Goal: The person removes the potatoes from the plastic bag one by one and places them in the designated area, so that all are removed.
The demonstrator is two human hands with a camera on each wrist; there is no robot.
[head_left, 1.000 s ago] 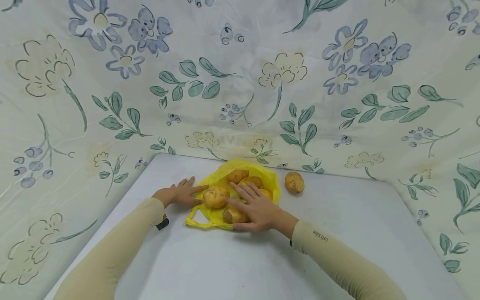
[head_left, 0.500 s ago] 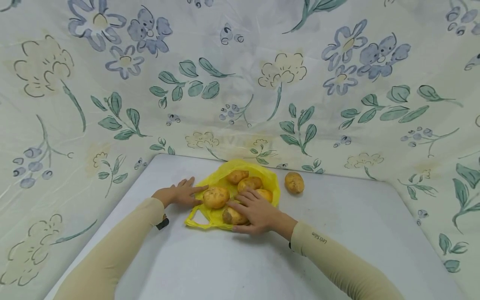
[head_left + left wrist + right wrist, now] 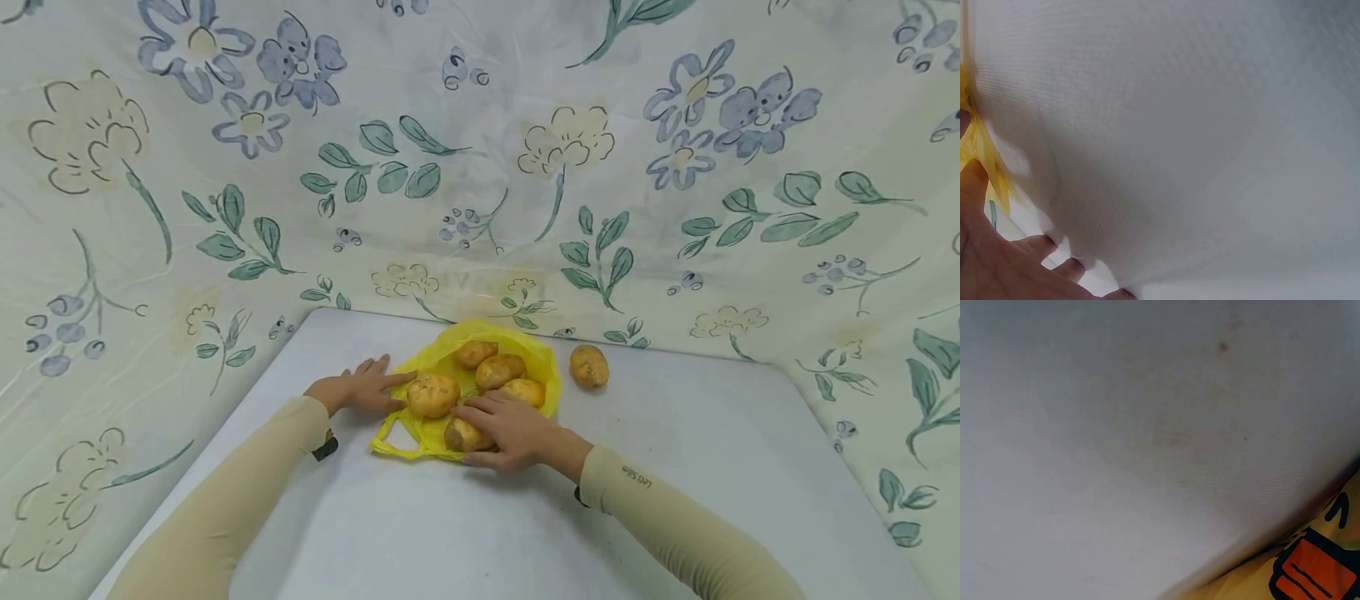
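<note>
Bag (image 3: 438, 357) at the table's (image 3: 675, 467) far edge, potatoes (image 3: 499, 370) on it, one potato (image 3: 588, 365) right of it, my left hand (image 3: 360, 389) at its left, my right hand (image 3: 506, 429) over its near potato (image 3: 461, 434)

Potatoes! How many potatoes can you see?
6. Five lie on the yellow bag: one at the back, one mid, one right, one left, one under the right hand. One sits alone on the table. More could be hidden.
</note>
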